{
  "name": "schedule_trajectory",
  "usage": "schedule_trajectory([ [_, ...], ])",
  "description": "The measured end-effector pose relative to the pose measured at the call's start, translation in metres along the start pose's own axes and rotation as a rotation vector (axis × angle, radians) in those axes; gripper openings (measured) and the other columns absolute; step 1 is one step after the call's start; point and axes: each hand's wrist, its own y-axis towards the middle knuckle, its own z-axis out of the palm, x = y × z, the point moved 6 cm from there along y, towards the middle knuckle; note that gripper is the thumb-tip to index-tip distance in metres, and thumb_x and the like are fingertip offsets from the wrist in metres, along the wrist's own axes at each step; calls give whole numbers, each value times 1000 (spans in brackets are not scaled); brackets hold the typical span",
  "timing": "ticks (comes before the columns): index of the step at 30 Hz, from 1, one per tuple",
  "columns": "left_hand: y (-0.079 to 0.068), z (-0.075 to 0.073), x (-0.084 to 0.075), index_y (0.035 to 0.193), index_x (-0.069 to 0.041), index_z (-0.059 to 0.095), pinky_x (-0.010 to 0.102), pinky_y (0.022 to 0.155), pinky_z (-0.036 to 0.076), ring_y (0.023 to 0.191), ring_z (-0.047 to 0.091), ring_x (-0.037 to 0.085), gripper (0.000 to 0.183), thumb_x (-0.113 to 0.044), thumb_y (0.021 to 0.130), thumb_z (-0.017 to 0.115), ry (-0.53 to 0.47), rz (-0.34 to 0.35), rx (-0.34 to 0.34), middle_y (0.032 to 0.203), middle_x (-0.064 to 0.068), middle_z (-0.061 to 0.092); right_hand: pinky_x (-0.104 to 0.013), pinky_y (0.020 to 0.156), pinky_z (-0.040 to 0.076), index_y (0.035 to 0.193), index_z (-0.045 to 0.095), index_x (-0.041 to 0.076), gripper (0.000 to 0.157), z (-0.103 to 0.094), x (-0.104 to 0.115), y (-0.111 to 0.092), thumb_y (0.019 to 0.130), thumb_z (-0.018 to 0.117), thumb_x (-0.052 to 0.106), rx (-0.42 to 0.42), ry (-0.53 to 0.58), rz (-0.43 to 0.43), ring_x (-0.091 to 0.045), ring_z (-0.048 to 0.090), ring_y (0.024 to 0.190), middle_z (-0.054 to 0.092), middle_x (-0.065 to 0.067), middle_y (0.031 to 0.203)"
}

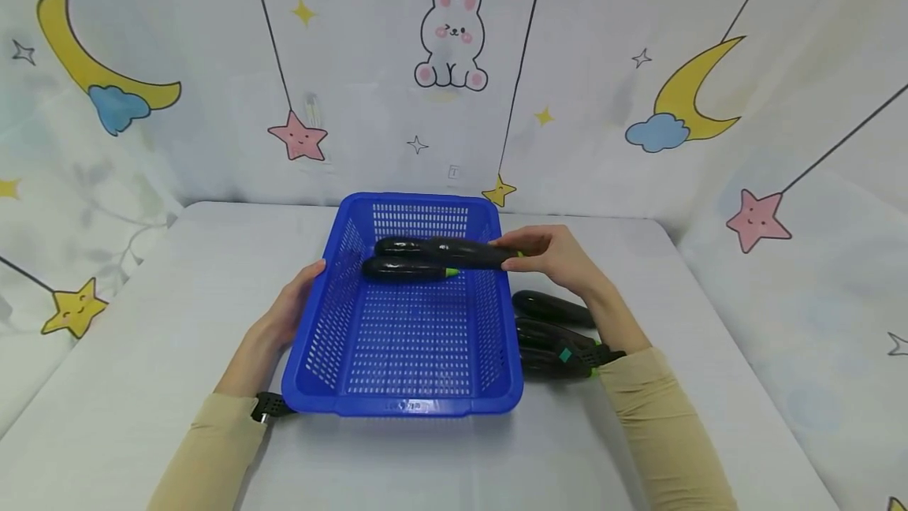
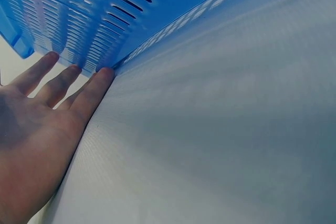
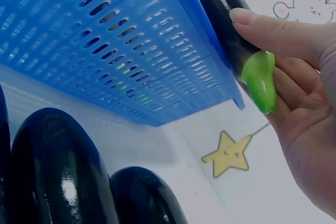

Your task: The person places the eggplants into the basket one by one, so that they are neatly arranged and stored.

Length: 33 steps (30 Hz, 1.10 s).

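Observation:
My right hand [image 1: 560, 259] grips a dark, glossy eggplant [image 1: 468, 253] near its green stem end, over the right rim of a blue plastic basket [image 1: 404, 406]. In the right wrist view, the thumb lies along the eggplant [image 3: 223, 11] just above the green cap, with the fingers behind it. Inside the basket, two more eggplants lie sideways toward the back, one in front [image 1: 406, 268] and another behind, partly covered by the held one. My left hand [image 1: 287, 306] touches the basket's left side; the left wrist view shows extended fingers [image 2: 89, 95] against the slotted wall.
Several eggplants [image 1: 552, 308] lie on the white table [image 1: 603, 448] to the right of the basket, below my right forearm. A white curtain [image 1: 383, 46] with printed moons, stars and a rabbit hangs behind the table and along its sides.

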Motion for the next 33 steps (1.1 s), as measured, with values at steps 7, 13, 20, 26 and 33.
schedule_trajectory([
  [7, 0, 0, 0, 158, -1, 0, 38, 83, 58, 103, 66, 20, 81, -55, 103, 26, 14, 0, 2, 126, 10, 55, -37, 93, 56, 119, 72, 11, 37, 2, 4, 0, 84, 82, 21, -10, -23, 7, -26, 69, 109, 72, -8, 117],
  [13, -2, 0, 0, 158, -3, 1, 38, 84, 58, 104, 66, 20, 81, -56, 103, 27, 16, -8, -11, 128, 10, 55, -39, 94, 56, 120, 72, 10, 37, 4, 6, 1, 85, 81, 19, -12, -21, -5, -25, 70, 107, 72, -9, 118],
  [20, -4, 0, -1, 159, -4, 0, 39, 84, 58, 105, 66, 20, 82, -56, 102, 27, 12, -12, -15, 129, 11, 53, -37, 93, 56, 119, 72, 9, 35, 8, 6, 3, 86, 80, 18, -15, -22, -20, -25, 70, 106, 72, -10, 118],
  [26, -3, 0, 0, 159, -4, -3, 39, 86, 58, 106, 65, 20, 83, -57, 102, 27, 33, -12, -13, 130, 11, 51, -37, 91, 57, 118, 72, 10, 35, 9, 7, 3, 85, 81, 18, -21, -29, -16, -25, 70, 105, 72, -9, 117],
  [33, -2, 1, -1, 158, -2, 1, 38, 83, 58, 103, 66, 19, 82, -56, 102, 27, 19, -9, -7, 125, 9, 56, -39, 93, 56, 118, 73, 10, 33, 11, 11, 5, 87, 80, 17, -27, -50, -17, -28, 69, 105, 72, -10, 117],
])
